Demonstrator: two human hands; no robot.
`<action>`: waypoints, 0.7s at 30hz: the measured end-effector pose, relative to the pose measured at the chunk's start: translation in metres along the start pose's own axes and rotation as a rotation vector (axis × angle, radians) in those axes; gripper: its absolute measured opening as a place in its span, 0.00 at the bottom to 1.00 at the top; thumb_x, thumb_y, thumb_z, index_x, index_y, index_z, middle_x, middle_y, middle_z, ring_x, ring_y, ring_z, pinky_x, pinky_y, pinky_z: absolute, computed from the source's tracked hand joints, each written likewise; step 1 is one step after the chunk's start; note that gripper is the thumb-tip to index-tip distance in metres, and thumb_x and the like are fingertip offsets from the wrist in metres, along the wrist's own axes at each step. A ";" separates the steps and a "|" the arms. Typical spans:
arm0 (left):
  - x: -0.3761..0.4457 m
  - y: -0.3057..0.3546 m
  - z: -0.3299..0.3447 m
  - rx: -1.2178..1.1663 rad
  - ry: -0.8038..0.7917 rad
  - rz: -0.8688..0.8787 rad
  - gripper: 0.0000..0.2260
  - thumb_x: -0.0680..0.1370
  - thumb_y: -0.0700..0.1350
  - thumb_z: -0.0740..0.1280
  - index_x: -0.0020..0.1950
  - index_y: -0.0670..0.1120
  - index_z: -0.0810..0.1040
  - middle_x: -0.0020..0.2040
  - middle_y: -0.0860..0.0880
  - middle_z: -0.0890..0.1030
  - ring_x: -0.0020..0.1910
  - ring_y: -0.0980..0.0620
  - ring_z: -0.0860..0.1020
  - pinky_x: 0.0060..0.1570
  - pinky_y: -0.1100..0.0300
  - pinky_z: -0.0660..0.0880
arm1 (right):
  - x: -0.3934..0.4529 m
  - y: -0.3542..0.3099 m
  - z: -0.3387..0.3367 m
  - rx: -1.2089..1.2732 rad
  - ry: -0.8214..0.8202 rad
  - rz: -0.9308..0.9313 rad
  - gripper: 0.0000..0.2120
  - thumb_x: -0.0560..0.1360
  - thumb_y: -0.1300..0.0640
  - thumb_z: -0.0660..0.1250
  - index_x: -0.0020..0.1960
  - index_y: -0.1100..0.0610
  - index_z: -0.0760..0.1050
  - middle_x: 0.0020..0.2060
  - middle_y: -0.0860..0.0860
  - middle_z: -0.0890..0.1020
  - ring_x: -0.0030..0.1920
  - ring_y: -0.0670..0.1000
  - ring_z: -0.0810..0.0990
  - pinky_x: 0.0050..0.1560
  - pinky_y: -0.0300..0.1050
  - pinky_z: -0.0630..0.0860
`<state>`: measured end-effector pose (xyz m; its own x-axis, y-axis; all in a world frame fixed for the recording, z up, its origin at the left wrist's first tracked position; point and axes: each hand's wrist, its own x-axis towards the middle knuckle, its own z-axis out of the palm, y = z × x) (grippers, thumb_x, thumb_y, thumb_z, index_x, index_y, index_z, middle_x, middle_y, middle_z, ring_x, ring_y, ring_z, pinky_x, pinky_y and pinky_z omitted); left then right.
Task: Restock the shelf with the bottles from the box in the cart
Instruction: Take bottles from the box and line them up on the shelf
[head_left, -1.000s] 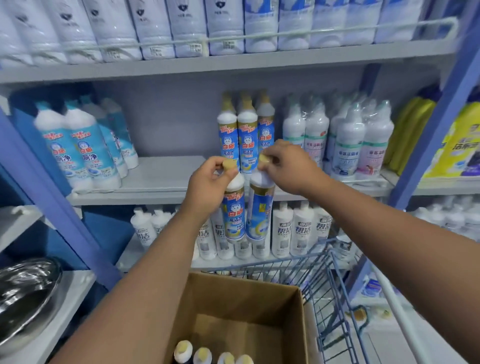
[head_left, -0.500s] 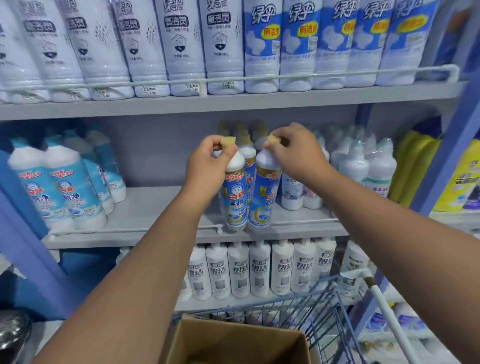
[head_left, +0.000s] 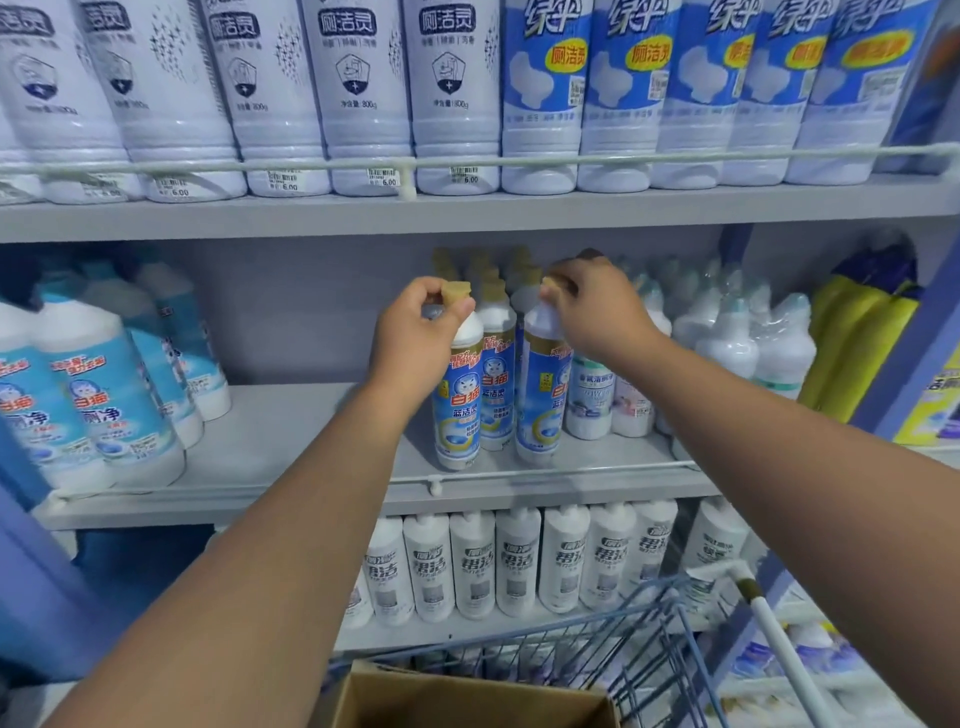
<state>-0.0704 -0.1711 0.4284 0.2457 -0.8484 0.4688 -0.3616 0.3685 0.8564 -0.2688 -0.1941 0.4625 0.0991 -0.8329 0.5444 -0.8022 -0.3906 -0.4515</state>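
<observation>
Left hand (head_left: 415, 332) pinches the cap of one blue-label bottle (head_left: 457, 400); right hand (head_left: 597, 312) grips another bottle's (head_left: 540, 395) cap. Both stand on the grey middle shelf (head_left: 291, 441), at 12 o'clock. Cardboard box (head_left: 467, 699) and wire cart (head_left: 649, 639) sit at 6 o'clock.

I have one view only, from the head camera, wide-angle, facing the store shelf (head_left: 291, 441) straight on at arm's reach. It sits about level with the middle shelf, so the top row looms close overhead and bends outward. Low in frame I catch the cart (head_left: 649, 639) rim and the cardboard box (head_left: 467, 699) edge just beneath me.
</observation>
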 end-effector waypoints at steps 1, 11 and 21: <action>0.000 -0.005 0.002 0.001 -0.011 -0.008 0.05 0.77 0.49 0.71 0.51 0.52 0.80 0.46 0.60 0.80 0.44 0.62 0.78 0.37 0.75 0.70 | 0.000 0.003 0.006 -0.008 -0.017 0.003 0.10 0.80 0.56 0.62 0.55 0.57 0.80 0.51 0.56 0.74 0.47 0.56 0.75 0.45 0.42 0.66; -0.003 -0.038 0.013 0.028 0.004 -0.038 0.09 0.76 0.54 0.71 0.56 0.58 0.77 0.55 0.55 0.79 0.51 0.55 0.80 0.49 0.59 0.79 | -0.002 0.023 0.032 0.157 -0.002 0.153 0.18 0.78 0.47 0.66 0.64 0.55 0.75 0.53 0.54 0.78 0.50 0.54 0.78 0.48 0.41 0.70; -0.045 -0.089 0.022 0.023 -0.038 -0.188 0.24 0.70 0.51 0.78 0.61 0.55 0.70 0.55 0.55 0.79 0.50 0.56 0.82 0.52 0.49 0.81 | -0.086 0.060 0.096 0.477 -0.190 0.355 0.24 0.74 0.57 0.73 0.67 0.53 0.70 0.52 0.42 0.79 0.52 0.40 0.79 0.42 0.23 0.70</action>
<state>-0.0692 -0.1737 0.3262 0.2767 -0.9155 0.2921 -0.3335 0.1936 0.9227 -0.2686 -0.1837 0.3207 0.0127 -0.9822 0.1874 -0.4588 -0.1722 -0.8717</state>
